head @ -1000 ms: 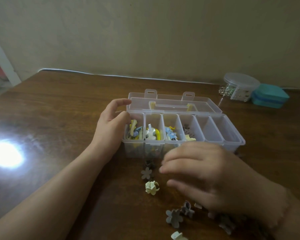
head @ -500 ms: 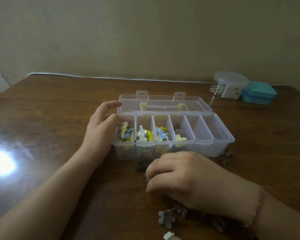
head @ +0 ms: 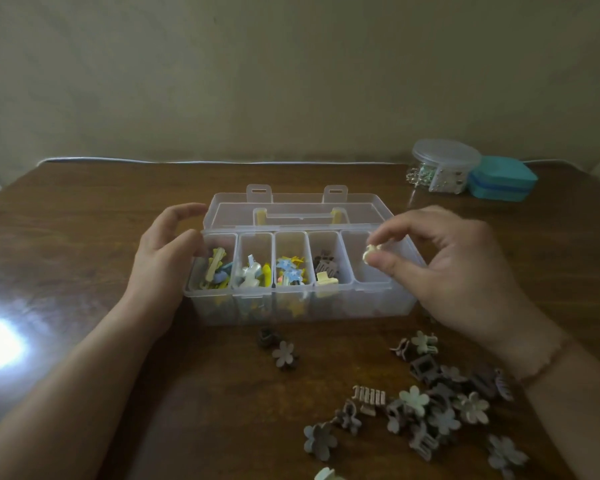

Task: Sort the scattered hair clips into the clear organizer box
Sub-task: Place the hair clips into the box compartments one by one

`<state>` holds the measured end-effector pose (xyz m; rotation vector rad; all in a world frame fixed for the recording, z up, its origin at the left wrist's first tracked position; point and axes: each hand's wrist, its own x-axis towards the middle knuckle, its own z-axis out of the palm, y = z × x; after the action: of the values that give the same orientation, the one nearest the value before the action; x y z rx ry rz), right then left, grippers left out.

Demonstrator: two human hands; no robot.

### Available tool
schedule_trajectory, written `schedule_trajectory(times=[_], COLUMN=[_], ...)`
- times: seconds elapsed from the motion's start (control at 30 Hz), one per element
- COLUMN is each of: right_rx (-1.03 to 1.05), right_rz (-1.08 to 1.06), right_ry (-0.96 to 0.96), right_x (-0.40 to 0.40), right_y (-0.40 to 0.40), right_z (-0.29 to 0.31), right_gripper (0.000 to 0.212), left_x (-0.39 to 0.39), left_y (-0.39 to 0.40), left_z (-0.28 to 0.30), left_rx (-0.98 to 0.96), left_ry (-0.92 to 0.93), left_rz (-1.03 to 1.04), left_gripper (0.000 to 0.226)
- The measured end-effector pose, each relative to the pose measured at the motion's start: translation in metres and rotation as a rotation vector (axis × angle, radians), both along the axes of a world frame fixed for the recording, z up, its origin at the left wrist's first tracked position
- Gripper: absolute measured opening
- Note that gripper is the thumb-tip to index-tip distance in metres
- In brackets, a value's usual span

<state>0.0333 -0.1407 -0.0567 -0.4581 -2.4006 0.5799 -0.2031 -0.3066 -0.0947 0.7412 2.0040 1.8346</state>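
My left hand [head: 165, 263] rests fingers relaxed against the left end of the organizer box [head: 300, 306] on the table [head: 84, 216]. My right hand [head: 440, 268] pinches a cream clip [head: 370, 253] over the fifth compartment. Loose clips [head: 426, 407] lie front right.

The tabletop [head: 84, 237] is dark polished wood with a glossy glare, the organizer box [head: 378, 306] clear smooth plastic, and the scattered hair clips [head: 426, 410] look matt plastic.
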Motion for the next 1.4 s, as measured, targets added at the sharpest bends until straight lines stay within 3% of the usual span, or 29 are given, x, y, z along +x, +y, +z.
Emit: schedule_trajectory(times=[0.07, 0.17, 0.23, 0.37, 0.5, 0.63, 0.8, 0.87, 1.03, 1.13, 1.23, 1.4], right_rx=[0.065, 0.212, 0.261, 0.393, 0.286, 0.242, 0.277, 0.230, -0.004, 0.065, 0.136, 0.130], right_rz=[0.018, 0.067, 0.215, 0.541, 0.609, 0.617, 0.602, 0.595, 0.438, 0.271, 0.273, 0.243], right_ry=[-0.087, 0.015, 0.020, -0.310, -0.548, -0.620, -0.496, -0.427, 0.143, 0.083, -0.066, 0.150], right_x=[-0.004, -0.004, -0.004, -0.009, -0.017, -0.018, -0.013, -0.011, 0.003, 0.001, -0.003, -0.005], right_y=[0.001, -0.006, -0.021, -0.053, -0.057, -0.057, -0.052, -0.047, -0.022, -0.005, 0.001, -0.009], right_z=[-0.004, 0.001, 0.008, -0.002, -0.004, -0.005, -0.011, -0.006, 0.014, 0.012, 0.001, 0.005], right_gripper=[0.012, 0.021, 0.022, 0.032, 0.043, 0.045, 0.022, 0.012, 0.007, 0.008, 0.009, 0.011], left_x=[-0.001, 0.000, 0.001, 0.004, 0.004, 0.004, 0.002, 0.002, 0.003, 0.003, 0.003, 0.003], left_y=[0.001, 0.001, 0.001, 0.003, 0.004, 0.003, 0.003, 0.003, 0.003, 0.002, 0.001, 0.001], left_z=[-0.001, -0.001, -0.001, -0.001, 0.000, -0.001, -0.002, -0.002, -0.001, 0.000, 0.000, 0.000], left_rx=[0.010, 0.031, 0.039, 0.043, 0.048, 0.043, 0.041, 0.032, 0.027, 0.024, 0.024, 0.026], left_ry=[0.001, 0.000, -0.002, 0.049, 0.037, 0.073, 0.058, 0.075, 0.045, 0.035, 0.018, 0.002], left_rz=[-0.002, 0.004, 0.001, 0.032, 0.031, 0.027, 0.017, 0.017, 0.012, 0.007, 0.006, 0.009], left_gripper=[0.059, 0.058, 0.060, 0.060, 0.061, 0.050, 0.061, 0.053, 0.062, 0.064, 0.063, 0.057])
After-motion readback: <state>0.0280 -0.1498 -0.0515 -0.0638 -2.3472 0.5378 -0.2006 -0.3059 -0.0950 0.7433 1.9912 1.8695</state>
